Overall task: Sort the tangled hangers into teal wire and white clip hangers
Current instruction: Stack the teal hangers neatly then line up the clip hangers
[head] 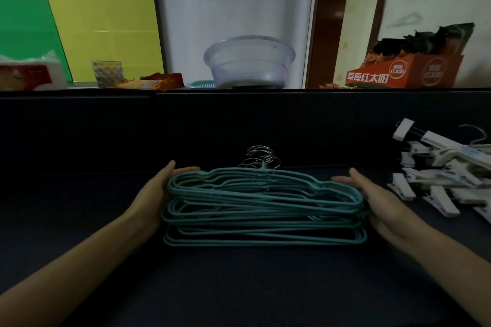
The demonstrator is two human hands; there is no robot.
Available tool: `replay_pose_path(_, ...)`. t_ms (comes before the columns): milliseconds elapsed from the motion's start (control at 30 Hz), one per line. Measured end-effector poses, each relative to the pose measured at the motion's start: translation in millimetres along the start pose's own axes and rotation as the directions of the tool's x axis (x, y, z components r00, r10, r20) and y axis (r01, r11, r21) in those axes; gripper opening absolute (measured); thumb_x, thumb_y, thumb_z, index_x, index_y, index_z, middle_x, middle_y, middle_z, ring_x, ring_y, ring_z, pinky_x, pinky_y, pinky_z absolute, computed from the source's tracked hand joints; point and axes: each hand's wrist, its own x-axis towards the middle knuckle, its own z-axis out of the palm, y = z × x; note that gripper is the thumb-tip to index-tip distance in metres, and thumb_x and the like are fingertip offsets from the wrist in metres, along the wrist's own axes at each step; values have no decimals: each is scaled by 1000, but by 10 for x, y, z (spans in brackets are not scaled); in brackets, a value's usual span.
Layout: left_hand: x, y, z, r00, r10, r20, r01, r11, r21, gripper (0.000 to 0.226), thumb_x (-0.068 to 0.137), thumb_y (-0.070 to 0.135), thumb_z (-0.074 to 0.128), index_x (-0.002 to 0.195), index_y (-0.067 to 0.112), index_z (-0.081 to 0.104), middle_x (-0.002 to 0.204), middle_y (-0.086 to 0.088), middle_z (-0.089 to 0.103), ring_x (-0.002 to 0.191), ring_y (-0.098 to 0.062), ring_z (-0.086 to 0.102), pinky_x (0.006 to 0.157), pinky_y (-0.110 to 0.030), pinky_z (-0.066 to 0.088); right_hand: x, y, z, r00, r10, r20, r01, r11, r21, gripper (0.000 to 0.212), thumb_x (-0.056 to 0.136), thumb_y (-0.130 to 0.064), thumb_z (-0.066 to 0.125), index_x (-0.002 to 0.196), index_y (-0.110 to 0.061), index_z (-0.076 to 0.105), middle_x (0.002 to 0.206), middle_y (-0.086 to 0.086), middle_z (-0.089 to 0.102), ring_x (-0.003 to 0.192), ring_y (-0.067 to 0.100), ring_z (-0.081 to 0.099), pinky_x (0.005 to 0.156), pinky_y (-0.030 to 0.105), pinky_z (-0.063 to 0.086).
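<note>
A stack of several teal wire hangers (263,207) lies on the dark table (239,287) in the middle, their metal hooks (261,158) pointing away from me. My left hand (156,194) presses flat against the stack's left end with straight fingers. At the stack's right end my right hand (377,199) does the same, fingers extended. A pile of white clip hangers (446,172) lies apart at the right edge of the table.
A dark upright panel (239,125) closes off the back of the table. Behind it stand a clear plastic basin (249,61), an orange carton (403,71), a tissue pack (29,74) and green and yellow boards (79,34).
</note>
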Motion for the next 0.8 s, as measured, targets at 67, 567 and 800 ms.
replay_pose_path(67, -37, -54, 56, 997, 45, -70, -45, 999, 1, 47, 97, 43, 31, 105, 14, 67, 98, -9, 72, 93, -26, 65, 79, -39, 50, -15, -4, 45, 998, 25, -49, -21, 996, 90, 41, 97, -44, 34, 110, -19, 63, 106, 7, 67, 100, 24, 61, 86, 40, 48)
replay_pose_path(567, -276, -20, 156, 987, 83, -138, -43, 962, 270, 27, 91, 28, 49, 89, 16, 73, 86, -9, 73, 83, -25, 66, 77, -39, 51, -17, -58, 54, 997, -72, -34, 65, 983, -172, 38, 94, -44, 42, 89, -21, 72, 86, 1, 73, 85, 17, 66, 74, 31, 46)
replay_pose_path(800, -52, 466, 26, 973, -56, 226, -175, 463, 869, 18, 85, 14, 62, 101, 14, 69, 98, -7, 72, 89, -18, 69, 85, -35, 55, 107, -486, -154, 961, 24, 276, 207, 598, -774, 19, 85, -31, 64, 102, -25, 69, 100, -3, 72, 91, 11, 68, 88, 34, 54)
